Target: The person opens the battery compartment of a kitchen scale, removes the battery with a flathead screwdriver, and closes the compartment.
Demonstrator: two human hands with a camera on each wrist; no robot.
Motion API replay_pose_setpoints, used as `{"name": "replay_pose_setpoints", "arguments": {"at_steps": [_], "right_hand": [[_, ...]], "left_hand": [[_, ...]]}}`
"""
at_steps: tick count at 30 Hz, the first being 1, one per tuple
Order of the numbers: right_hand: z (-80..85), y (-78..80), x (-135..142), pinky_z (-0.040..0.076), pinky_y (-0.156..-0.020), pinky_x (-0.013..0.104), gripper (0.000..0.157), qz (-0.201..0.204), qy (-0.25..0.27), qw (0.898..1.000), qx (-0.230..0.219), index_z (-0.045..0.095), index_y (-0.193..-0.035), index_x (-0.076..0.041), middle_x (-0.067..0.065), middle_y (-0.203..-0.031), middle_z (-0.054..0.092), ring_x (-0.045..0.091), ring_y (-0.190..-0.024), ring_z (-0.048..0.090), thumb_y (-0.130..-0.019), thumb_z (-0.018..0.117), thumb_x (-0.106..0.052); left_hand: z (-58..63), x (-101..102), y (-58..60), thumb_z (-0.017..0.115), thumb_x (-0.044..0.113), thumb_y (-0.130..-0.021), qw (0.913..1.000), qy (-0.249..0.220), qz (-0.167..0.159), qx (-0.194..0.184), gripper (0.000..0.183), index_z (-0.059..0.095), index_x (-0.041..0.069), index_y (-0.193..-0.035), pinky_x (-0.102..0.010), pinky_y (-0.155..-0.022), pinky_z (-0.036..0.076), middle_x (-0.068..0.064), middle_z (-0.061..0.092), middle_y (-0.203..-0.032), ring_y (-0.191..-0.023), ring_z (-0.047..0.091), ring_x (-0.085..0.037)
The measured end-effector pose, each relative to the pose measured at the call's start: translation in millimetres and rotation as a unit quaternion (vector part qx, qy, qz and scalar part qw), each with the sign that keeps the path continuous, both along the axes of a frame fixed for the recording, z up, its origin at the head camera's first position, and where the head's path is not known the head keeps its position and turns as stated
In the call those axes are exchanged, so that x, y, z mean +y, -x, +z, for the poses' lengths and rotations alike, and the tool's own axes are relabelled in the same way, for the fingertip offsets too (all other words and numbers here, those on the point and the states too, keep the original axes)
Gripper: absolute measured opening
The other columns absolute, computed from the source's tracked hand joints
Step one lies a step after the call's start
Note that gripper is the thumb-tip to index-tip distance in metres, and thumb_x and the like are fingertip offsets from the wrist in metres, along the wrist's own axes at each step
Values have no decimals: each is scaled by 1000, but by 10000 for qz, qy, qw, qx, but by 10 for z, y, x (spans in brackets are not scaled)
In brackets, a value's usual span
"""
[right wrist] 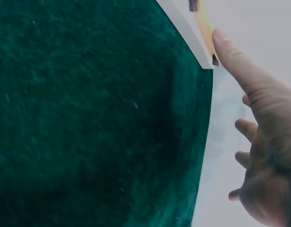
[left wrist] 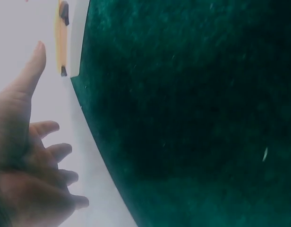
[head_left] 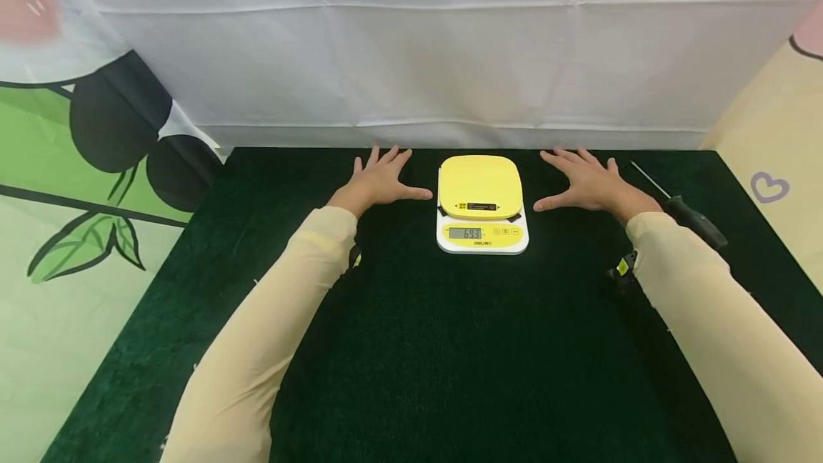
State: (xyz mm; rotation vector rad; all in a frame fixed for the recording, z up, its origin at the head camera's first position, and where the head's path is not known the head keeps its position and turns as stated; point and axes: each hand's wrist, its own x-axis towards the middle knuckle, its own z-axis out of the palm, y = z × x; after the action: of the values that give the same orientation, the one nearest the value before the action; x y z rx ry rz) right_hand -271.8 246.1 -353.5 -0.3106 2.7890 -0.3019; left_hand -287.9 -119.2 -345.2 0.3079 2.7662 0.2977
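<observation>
Plainly, both hands are spread and hold nothing. The left hand (head_left: 381, 181), just left of the upper centre of the head view, has its fingers fanned toward the top of the frame and its thumb pointing right. The right hand (head_left: 586, 181), right of the upper centre, fans its fingers up and to the left, with its thumb pointing left. Between them, slightly right of the frame's centre, sits a digital scale (head_left: 483, 206), with a strip of dark green showing between it and each thumb. Whether either hand touches the tabletop, I cannot tell.

The scale has a yellow platform (head_left: 481, 181) over a white base (head_left: 483, 249); on its lower part, a small grey display (head_left: 465, 233) shows digits that look like 693. Only an edge of the scale enters the two wrist views, near the top of each.

Toward the right of the head view, a screwdriver (head_left: 696, 222) lies slantwise on the dark green table (head_left: 482, 349), its shaft pointing to the upper left and its dark handle partly behind the right sleeve (head_left: 714, 313). The left sleeve (head_left: 270, 341), equally pale, rises from the lower left. White cloth (head_left: 450, 56) fills the top of the frame.
</observation>
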Motion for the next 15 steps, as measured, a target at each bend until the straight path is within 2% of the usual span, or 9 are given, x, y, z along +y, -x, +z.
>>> {"name": "replay_pose_setpoints", "arguments": {"at_steps": [8,15], "right_hand": [[-160,-35,-98,-1,-107,76,107,172,369,9986,-337,29,-155,-15,16,-163,16,44,-149,2,-73,73,-68],[-242,-67,-145,1,-107,77,99,292,786,9942,-681,33,-153,-13,16,-164,14,44,-149,-2,-76,77,-58]], "left_hand": [[-165,123,-19,66,69,-78,9990,-117,-259,-338,101,20,27,-157,-60,-119,-2,-2,3,-167,-152,-8,-33],[-265,176,-67,74,56,-80,9954,-388,-477,-730,95,24,28,-156,-60,-119,1,-1,2,-167,-152,-7,-33]]}}
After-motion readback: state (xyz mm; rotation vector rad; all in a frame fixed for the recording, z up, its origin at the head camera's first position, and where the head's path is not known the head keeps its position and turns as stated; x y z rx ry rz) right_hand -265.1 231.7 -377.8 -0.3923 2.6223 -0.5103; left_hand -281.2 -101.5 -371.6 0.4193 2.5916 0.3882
